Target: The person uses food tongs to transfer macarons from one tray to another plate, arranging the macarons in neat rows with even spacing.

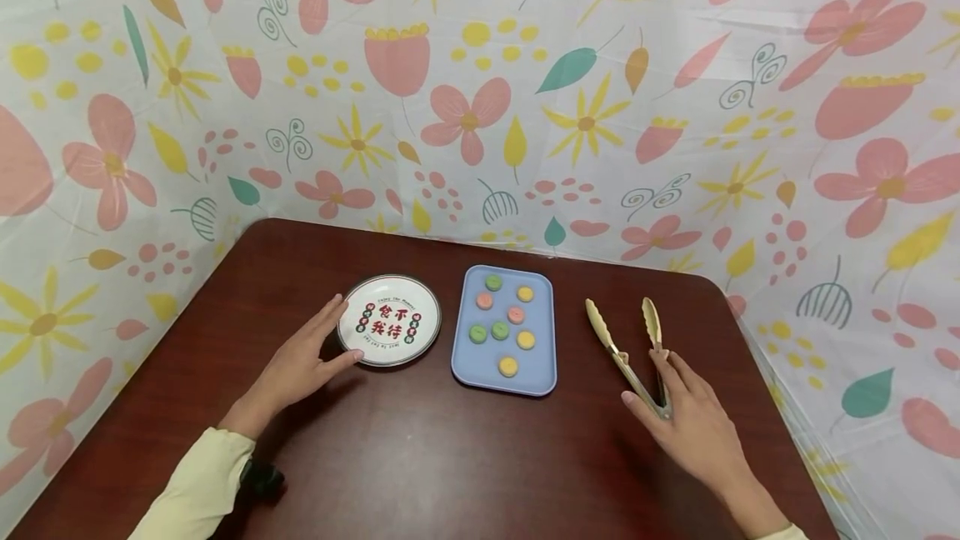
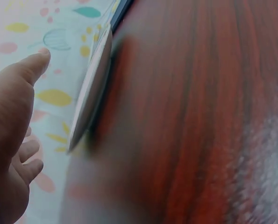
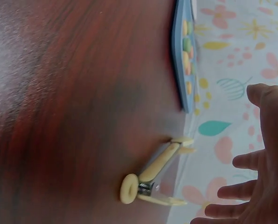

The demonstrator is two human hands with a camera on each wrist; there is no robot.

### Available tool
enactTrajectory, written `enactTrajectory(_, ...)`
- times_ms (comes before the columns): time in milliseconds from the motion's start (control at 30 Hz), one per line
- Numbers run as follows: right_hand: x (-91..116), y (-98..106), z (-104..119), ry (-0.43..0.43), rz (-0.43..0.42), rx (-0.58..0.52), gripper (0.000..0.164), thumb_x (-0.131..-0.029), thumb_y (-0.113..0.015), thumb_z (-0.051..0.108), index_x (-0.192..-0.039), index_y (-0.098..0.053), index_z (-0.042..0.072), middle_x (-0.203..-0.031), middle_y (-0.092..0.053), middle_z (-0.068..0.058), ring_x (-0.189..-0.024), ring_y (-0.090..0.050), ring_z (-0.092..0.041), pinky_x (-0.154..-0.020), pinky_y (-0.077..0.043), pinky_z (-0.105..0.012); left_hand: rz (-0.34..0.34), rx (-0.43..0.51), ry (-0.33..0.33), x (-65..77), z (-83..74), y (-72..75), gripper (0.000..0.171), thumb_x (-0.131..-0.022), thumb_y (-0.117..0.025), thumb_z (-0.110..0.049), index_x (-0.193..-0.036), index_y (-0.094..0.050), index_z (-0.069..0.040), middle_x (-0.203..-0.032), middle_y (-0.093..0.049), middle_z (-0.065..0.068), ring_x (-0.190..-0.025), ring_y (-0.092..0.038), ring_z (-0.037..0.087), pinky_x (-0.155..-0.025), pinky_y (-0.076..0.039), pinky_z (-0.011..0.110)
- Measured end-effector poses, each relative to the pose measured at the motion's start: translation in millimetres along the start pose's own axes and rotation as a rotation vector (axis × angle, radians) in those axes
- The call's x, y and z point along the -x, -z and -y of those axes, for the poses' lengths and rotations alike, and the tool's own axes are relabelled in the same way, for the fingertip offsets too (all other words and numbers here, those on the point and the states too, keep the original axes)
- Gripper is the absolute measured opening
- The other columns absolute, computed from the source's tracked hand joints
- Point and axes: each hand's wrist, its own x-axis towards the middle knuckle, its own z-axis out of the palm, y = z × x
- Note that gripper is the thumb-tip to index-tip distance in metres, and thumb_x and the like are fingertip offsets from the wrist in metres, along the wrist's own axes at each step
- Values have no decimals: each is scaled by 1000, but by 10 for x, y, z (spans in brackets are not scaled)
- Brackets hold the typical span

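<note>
My left hand (image 1: pixel 300 367) hovers at the left rim of a round white plate (image 1: pixel 389 321) printed with red and green lettering. Its fingers and thumb are spread and hold nothing; in the left wrist view a gap separates them from the plate's edge (image 2: pixel 91 91). On the other side, my right hand (image 1: pixel 696 423) is over the handle end of metal tongs (image 1: pixel 621 357) with cream tips, partly covering them in the head view. The right wrist view has those fingers extended, apart from the tongs (image 3: pixel 158 164). The tongs lie spread on the table.
Between plate and tongs lies a blue rectangular tray (image 1: pixel 480 372) bearing several small macarons (image 1: pixel 508 367) in green, pink and yellow. Everything rests on a dark reddish-brown table (image 1: pixel 420 457). A flower-patterned curtain (image 1: pixel 480 48) surrounds the table's back and sides.
</note>
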Motion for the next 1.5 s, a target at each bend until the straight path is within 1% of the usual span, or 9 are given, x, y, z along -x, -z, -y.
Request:
enactTrajectory(100,19,-23,-52,-22,-16,-6,85,-96,-63,59,-161,-34,13,-155,-38,-29,-133,-40,-57,-88,-38,-79,6,72,60,-15,63,-36,99,-89,-72,-59,-164,-26,-14,-171,-18,10,-151,-29,38,-111,-38,63)
enactTrajectory(200,30,-48,-101,-45,-20,-12,84,-96,-62,60,-161,-34,13,-152,-39,-32,-129,-42,-58,-86,-39,-78,18,126,100,-28,121,-74,102,-87,-72,-62,-164,-25,-14,-171,-17,8,-153,-26,38,-113,-35,63)
enactTrajectory(433,33,-113,-213,-97,-32,-34,85,-96,-62,61,-156,-39,5,-145,-43,-34,-124,-46,-57,-85,-41,-75,42,191,132,-19,226,-144,108,-85,-74,-64,-164,-23,-11,-171,-15,10,-154,-21,41,-114,-31,65)
enactTrajectory(633,-8,-182,-296,-135,-43,-37,90,-94,-63,63,-154,-38,0,-141,-45,-37,-124,-47,-58,-88,-42,-74,29,190,143,-5,276,-176,109,-84,-75,-62,-163,-23,-8,-170,-17,14,-152,-23,43,-114,-32,63)
enactTrajectory(867,-61,-236,-377,-226,35,-52,104,-91,-60,71,-155,-32,-7,-144,-40,-40,-127,-42,-60,-93,-39,-75,13,186,149,-6,281,-213,107,-85,-75,-61,-163,-25,-7,-170,-18,14,-152,-25,42,-114,-32,62)
enactTrajectory(1000,-106,-297,-403,-257,32,-62,110,-88,-60,75,-154,-33,-8,-140,-43,-39,-125,-44,-59,-93,-39,-75,-1,169,158,-27,271,-235,106,-85,-73,-63,-162,-28,-6,-169,-21,16,-151,-27,42,-114,-33,62)
enactTrajectory(1200,-177,-386,-422,-271,24,-77,115,-85,-63,76,-153,-33,-12,-137,-43,-42,-122,-45,-59,-95,-39,-73,-6,163,167,-33,267,-246,107,-85,-75,-62,-161,-29,-3,-168,-22,18,-152,-27,42,-115,-32,61)
enactTrajectory(1367,-242,-432,-444,-270,39,-52,121,-83,-63,78,-155,-26,-12,-137,-40,-46,-120,-44,-62,-95,-40,-73,-10,170,169,-30,262,-246,106,-85,-77,-58,-160,-29,-1,-168,-23,18,-152,-27,41,-115,-33,61)
enactTrajectory(1500,-267,-454,-446,-279,37,-41,122,-82,-65,78,-155,-27,-12,-134,-40,-46,-118,-45,-63,-93,-41,-72,-12,173,167,-32,248,-242,105,-85,-77,-57,-160,-29,-2,-168,-23,18,-151,-28,42,-114,-34,61)
